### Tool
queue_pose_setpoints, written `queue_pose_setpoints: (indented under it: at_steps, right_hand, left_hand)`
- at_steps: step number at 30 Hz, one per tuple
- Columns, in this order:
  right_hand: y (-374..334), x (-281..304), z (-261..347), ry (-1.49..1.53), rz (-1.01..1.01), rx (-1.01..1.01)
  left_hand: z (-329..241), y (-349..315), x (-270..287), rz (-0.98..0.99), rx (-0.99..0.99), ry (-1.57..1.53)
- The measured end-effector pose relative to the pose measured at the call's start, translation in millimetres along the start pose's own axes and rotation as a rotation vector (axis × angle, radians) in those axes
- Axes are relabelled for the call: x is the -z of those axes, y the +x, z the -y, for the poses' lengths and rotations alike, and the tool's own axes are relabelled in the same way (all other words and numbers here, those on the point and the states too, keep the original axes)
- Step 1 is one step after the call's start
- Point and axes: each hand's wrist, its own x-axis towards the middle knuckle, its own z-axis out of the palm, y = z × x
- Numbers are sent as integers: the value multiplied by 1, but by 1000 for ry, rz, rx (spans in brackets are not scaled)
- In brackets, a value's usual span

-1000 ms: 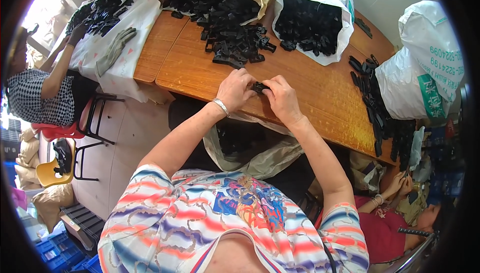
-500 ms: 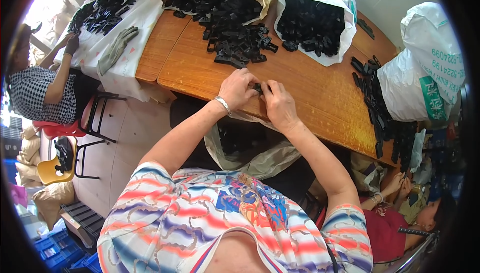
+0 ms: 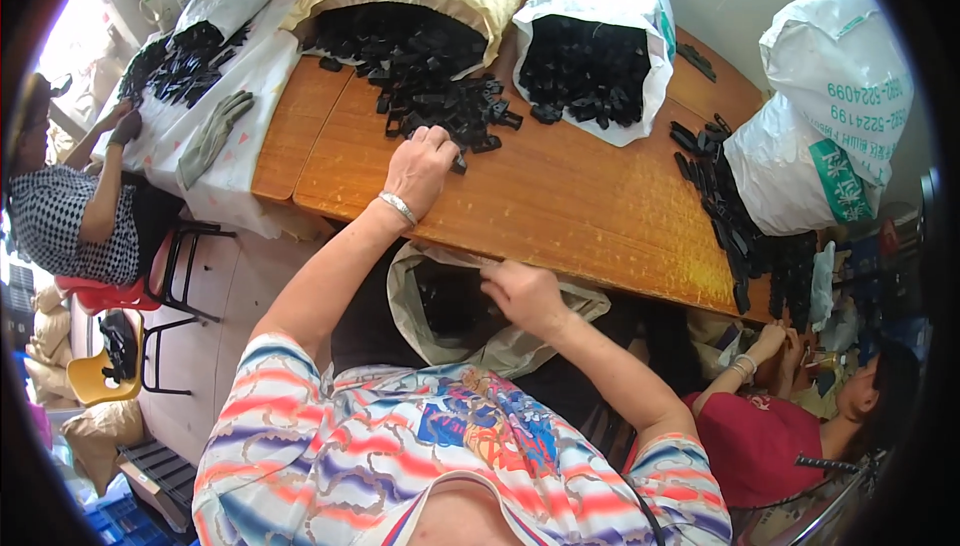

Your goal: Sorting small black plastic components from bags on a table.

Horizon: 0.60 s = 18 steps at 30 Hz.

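My left hand (image 3: 418,174) reaches to the near edge of a loose pile of small black plastic parts (image 3: 440,106) on the table. Its fingers are bent together over a black part (image 3: 458,162), which shows beside the fingertips. Below the table edge, my right hand (image 3: 528,294) hangs over the mouth of a pale sack (image 3: 415,321) at my lap. The right fingers are loosely bent and apart, with no part visible in them. Inside the sack it is dark, and its contents are hard to make out.
A tan sack (image 3: 470,6) spills parts onto the wooden table (image 3: 590,206). Beside it lies an open white sack (image 3: 655,56) of black parts. A white sack (image 3: 790,176) and long black pieces (image 3: 722,221) lie right. Co-workers sit left (image 3: 75,216) and right (image 3: 770,436).
Both hands were together at the table edge around a small dark part. Now the left hand has moved forward to the pile, and the right has dropped back over the sack. The view has shifted slightly.
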Motion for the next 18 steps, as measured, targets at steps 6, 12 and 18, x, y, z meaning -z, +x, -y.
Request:
queue_pose_setpoints:
  at_steps: [6,12,18]
  right_hand:
    - [91,53,-100,-198,-318,-139]
    - [156,48,-154,-437,-191,-413]
    - [151,37,-152,-449,-104,-450]
  left_hand:
    - [-49,3,-5,222,5,-52]
    - [-67,2,-5,164,120,-225]
    - [-66,-17,3,134,184,-311]
